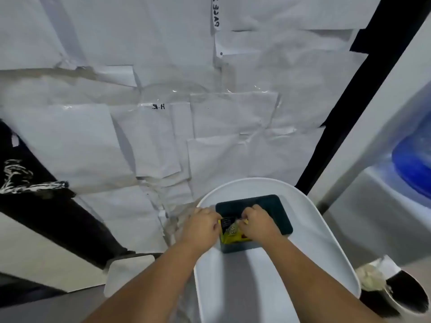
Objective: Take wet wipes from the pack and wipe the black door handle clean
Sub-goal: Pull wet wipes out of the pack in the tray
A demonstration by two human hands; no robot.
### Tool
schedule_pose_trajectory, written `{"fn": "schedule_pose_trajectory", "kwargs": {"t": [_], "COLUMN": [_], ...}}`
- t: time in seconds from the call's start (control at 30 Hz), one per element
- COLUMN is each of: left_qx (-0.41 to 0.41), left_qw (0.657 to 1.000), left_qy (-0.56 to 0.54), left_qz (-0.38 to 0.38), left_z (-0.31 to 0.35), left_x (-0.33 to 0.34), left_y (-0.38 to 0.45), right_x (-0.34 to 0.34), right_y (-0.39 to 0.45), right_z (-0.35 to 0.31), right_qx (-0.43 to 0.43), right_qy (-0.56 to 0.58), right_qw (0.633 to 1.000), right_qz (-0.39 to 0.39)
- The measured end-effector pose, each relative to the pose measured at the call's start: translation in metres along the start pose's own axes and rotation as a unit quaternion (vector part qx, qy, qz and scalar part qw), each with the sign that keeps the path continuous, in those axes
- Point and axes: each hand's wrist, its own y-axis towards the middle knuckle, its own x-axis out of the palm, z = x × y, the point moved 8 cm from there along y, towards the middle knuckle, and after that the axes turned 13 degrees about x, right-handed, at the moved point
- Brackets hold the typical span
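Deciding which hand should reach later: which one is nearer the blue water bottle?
Right. The right hand is on the yellow wipes pack, on the side toward the blue water bottle; the left hand holds the pack's far side.

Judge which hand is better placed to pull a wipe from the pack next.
Probably the right hand: its fingertips pinch at the top middle of the yellow pack, where the opening seems to be. The left hand grips the pack's left edge, steadying it in the dark tray.

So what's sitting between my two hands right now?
In the head view, the yellow wet wipes pack lies between the left hand and right hand, resting in the dark tray.
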Motion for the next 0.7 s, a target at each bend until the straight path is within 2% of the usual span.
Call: {"fn": "schedule_pose_trajectory", "kwargs": {"t": [0.07,0.17,0.23,0.4,0.57,0.7], "left_qx": [0.006,0.056,0.092,0.166,0.205,0.221], "left_qw": [0.999,0.987,0.97,0.916,0.893,0.921], "left_qy": [0.04,0.099,0.149,0.273,0.304,0.247], "left_qz": [-0.037,-0.117,-0.168,-0.243,-0.262,-0.205], "left_z": [0.001,0.004,0.005,0.01,0.012,0.015], "left_x": [0.01,0.032,0.045,0.062,0.078,0.072], "left_y": [0.009,0.019,0.021,0.029,0.038,0.04], "right_x": [0.007,0.021,0.029,0.037,0.045,0.043], "right_y": [0.006,0.017,0.024,0.036,0.041,0.04], "right_z": [0.001,0.003,0.005,0.009,0.017,0.02], "right_qx": [0.021,0.051,0.069,0.095,0.109,0.116], "right_qy": [-0.024,-0.037,-0.032,-0.046,-0.026,-0.009], "right_qw": [0.999,0.997,0.996,0.993,0.992,0.992], "right_qz": [-0.016,-0.041,-0.051,-0.06,-0.063,-0.052]}}
